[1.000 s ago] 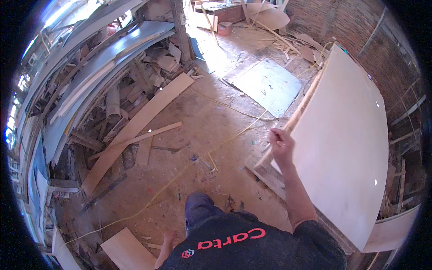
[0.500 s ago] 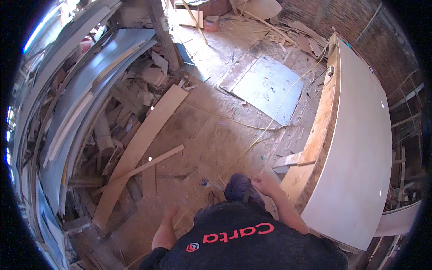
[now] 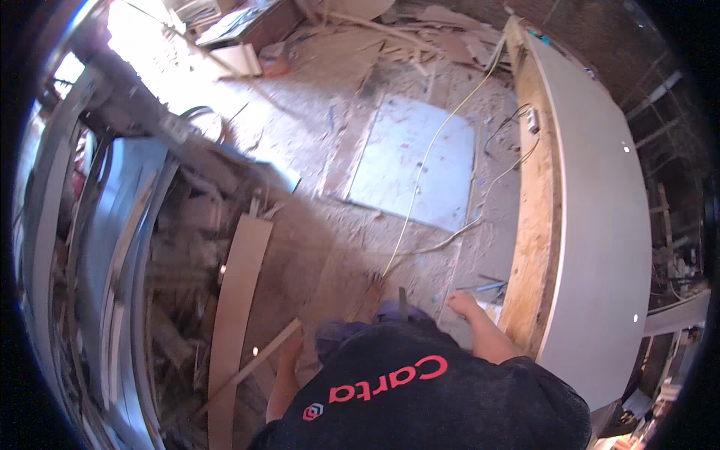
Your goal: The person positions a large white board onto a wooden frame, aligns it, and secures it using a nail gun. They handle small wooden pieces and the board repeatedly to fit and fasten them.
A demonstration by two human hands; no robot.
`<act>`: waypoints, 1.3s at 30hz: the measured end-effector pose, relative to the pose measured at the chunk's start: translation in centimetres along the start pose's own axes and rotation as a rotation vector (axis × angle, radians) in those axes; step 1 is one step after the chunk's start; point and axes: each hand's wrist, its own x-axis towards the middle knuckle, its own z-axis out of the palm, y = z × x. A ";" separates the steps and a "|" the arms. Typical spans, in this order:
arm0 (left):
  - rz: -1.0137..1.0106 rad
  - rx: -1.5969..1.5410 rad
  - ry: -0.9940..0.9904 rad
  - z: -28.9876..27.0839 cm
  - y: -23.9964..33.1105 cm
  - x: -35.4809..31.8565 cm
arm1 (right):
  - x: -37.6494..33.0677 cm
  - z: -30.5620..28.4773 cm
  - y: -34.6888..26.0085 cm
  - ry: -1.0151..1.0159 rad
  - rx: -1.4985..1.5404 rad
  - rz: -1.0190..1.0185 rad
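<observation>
Large pale panel [image 3: 600, 262] lies on top of the desk [image 3: 531, 240]. Person's right hand [image 3: 463, 304] is just left of the desk's side, fingers curled in, looks closed. Left hand [image 3: 289, 352] is well left of the desk, dim and blurred, can't tell open or closed. Narrow wood strip [image 3: 259, 357] shows next to it, contact unclear; strip crosses a long plywood board [image 3: 238, 292] further left of the desk. Power strip [image 3: 532, 120] on the desk's left side, toward far end. Pale blue sheet [image 3: 394, 165] left of the desk, yellow cable [image 3: 419, 176] running over it
</observation>
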 end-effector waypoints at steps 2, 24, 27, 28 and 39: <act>0.202 0.149 -0.068 -1.5 1.9 5.6 | 4.1 -6.2 -3.2 0.311 0.110 0.047; -0.073 -0.622 0.009 -58.3 0.6 80.2 | 28.4 -17.5 -13.4 0.003 -0.404 0.096; -0.032 -0.896 0.102 -72.0 8.8 88.4 | 30.0 -21.9 -18.8 0.070 -0.250 0.035; -0.010 -0.857 0.130 -74.6 11.0 90.7 | 31.5 -22.8 -20.8 0.071 -0.218 0.044; -0.242 -0.919 -0.550 -74.7 21.6 104.4 | 58.8 -56.9 -18.0 0.341 -0.400 -0.035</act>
